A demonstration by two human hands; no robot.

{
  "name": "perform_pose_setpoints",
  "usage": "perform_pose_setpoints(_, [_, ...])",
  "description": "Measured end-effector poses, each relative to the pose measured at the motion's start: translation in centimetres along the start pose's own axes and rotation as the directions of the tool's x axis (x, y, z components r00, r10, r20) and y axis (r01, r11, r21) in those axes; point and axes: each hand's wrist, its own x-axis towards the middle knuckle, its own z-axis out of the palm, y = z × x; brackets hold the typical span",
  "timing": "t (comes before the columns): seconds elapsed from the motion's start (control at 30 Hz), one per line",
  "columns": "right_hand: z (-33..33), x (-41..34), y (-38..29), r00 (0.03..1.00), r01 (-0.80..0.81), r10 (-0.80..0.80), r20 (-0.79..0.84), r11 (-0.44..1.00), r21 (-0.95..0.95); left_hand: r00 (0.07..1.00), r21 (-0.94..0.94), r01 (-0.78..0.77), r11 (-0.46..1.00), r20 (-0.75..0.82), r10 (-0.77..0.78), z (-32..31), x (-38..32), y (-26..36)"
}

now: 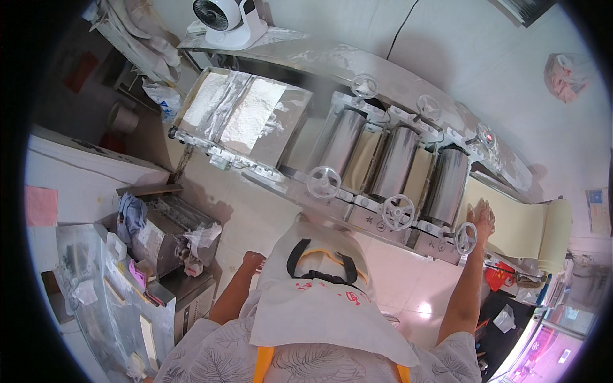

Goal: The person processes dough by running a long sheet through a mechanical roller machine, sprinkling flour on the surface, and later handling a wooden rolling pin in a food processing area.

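Note:
My right hand [482, 219] rests with fingers apart on a pale yellow dough sheet [515, 222], just past the last steel roller [448, 184] of a dough sheeting machine. At the far right end the sheet winds onto a dough roll [555, 234]. A handwheel [465, 238] stands beside my right wrist. More dough [362, 158] runs between the first roller [342, 141] and the middle roller [395, 160]. My left hand [254, 261] hangs by the side of my apron [330, 311], its fingers curled; whether it holds something small is unclear.
A flour-dusted feed tray [294, 117] forms the machine's left end. More handwheels [323, 182] jut from its near side. A white fan [234, 24] stands on the ledge behind. At lower left are a boxy metal machine [165, 239] and a metal worktable [91, 287].

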Motion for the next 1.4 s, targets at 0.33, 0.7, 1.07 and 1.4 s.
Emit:
perform_pose_setpoints(0.33, [0.3, 0.0, 0.2, 1.000, 0.015, -0.015, -0.022, 1.000, 0.003, 1.000, 0.013, -0.001, 1.000, -0.002, 0.001, 0.0, 0.1, 0.3])
perform_pose_setpoints(0.7, [0.2, 0.1, 0.1, 1.000, 0.008, -0.008, -0.011, 1.000, -0.006, 1.000, 0.006, -0.004, 1.000, -0.007, 0.004, -0.1, 0.7, 0.3])
perform_pose_setpoints(1.07, [-0.2, -0.1, 0.0, 1.000, 0.018, -0.017, -0.012, 0.999, 0.027, 0.998, 0.026, 0.017, 1.000, -0.062, -0.015, 0.3, 0.4, 1.1])
perform_pose_setpoints(1.4, [-0.2, -0.3, -0.2, 0.999, 0.022, -0.020, -0.034, 0.998, 0.056, 0.996, 0.014, 0.046, 0.999, -0.073, -0.045, 0.4, 0.4, 1.1])
